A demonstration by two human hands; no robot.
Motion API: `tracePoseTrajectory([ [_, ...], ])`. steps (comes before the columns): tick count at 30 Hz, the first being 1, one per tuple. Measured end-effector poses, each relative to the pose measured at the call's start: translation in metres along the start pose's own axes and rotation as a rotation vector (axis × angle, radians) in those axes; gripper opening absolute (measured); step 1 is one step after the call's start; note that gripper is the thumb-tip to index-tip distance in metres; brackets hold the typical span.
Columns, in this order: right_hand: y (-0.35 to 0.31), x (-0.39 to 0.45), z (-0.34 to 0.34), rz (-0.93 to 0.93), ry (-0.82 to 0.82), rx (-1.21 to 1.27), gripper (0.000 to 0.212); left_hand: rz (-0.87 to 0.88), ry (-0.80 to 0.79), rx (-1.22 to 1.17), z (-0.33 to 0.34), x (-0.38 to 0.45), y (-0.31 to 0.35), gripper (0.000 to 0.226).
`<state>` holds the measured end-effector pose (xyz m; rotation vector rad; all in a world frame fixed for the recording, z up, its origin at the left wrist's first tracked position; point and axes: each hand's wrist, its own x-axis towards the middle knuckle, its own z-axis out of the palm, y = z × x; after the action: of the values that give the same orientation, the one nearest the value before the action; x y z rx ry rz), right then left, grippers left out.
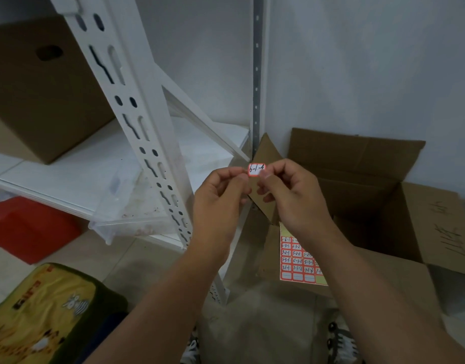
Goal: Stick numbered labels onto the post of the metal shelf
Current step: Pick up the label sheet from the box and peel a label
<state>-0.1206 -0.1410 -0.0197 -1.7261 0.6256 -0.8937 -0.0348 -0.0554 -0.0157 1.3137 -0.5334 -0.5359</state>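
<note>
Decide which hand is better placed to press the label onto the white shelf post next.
Probably the left hand: it pinches the label on the side nearer the post. The right hand pinches the far edge, beside the open box.

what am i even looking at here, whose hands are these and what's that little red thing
There is no machine here. A person wears one camera on the head, so you look forward and down at their own two bare hands. The left hand and the right hand together pinch a small red-bordered label with handwritten numbers. The white slotted shelf post, where such labels go, stands to the left. A label sheet with more labels lies on a flap of the open cardboard box on the right. A closed cardboard box sits on the shelf board.
</note>
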Motion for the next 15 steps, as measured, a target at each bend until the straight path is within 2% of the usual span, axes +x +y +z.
tracePoseTrajectory([
  [8, -0.004, -0.007, -0.002, -0.149, -0.162, -0.077, 0.011, 0.301, -0.082, 0.304, -0.011, -0.009, 0.007, 0.012],
  [15, -0.010, -0.009, 0.011, -0.047, -0.153, 0.208, 0.013, 0.475, 0.019, 0.410, -0.015, -0.016, 0.009, 0.016],
])
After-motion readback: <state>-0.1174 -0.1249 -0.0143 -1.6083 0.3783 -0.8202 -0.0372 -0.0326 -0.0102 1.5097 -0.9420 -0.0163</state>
